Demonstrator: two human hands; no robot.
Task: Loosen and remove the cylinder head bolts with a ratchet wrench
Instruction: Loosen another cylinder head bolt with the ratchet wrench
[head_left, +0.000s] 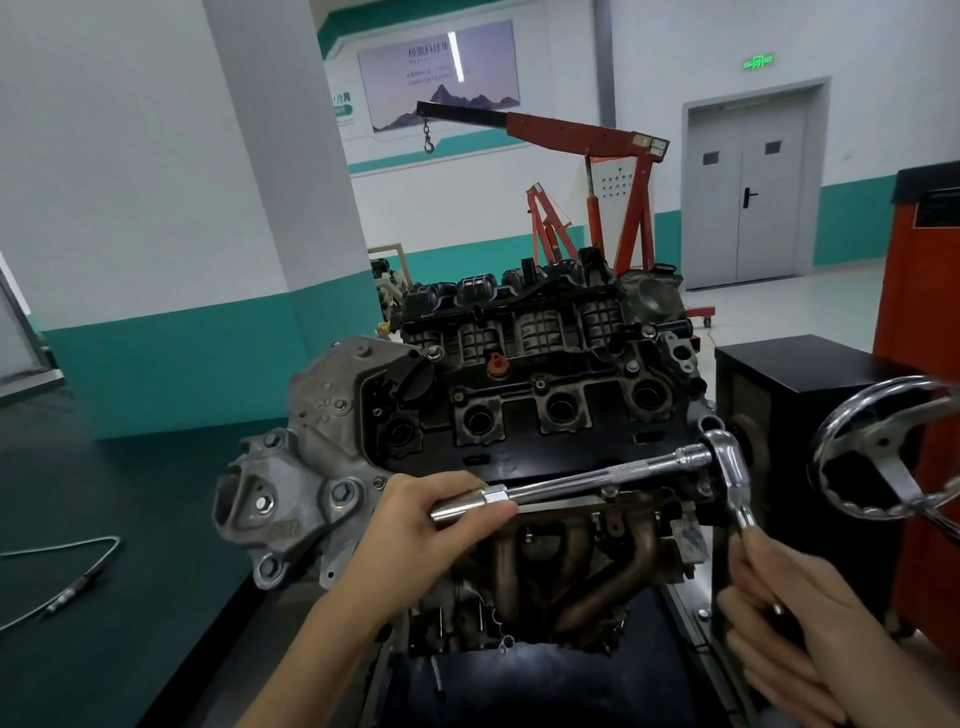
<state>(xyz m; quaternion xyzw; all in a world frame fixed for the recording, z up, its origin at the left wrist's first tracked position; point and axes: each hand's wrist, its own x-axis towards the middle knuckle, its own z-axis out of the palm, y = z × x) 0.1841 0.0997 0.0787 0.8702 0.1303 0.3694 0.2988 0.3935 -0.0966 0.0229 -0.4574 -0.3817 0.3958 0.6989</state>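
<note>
Tool: you hold a chrome ratchet wrench (727, 457) with a long chrome extension bar (597, 478) running left from its head. It is in the air across the front of the engine, seated on no bolt.
Left hand: your left hand (441, 525) grips the socket end (457, 512) of the bar, fingers and thumb curled round it.
Right hand: your right hand (779, 597) is wrapped round the ratchet handle, low and to the right. It is blurred, but the grip reads as closed on the handle.
Engine: the grey cast-aluminium and black engine (332, 431) stands upright in front of you, with its black plastic top cover (519, 415) on and the rusty brown exhaust manifold (571, 566) just below the bar.
Bolts: I cannot pick out the cylinder head bolts. They are probably hidden under that cover, so by my reading none has been loosened yet.
Risk, slip: a socket that sits only partly on a bolt head could cam off when you pull, rounding the head and throwing your knuckles into the manifold.
Risk, tilt: the bar is long. If your left hand lets it lean off the bolt's axis, the socket may pop off.
Risk, wheel: the chrome spoked handwheel (883, 441) is near the ratchet head, so a wide swing could strike it.
Risk, direction: a pawl set the wrong way would tighten the bolt.
</note>
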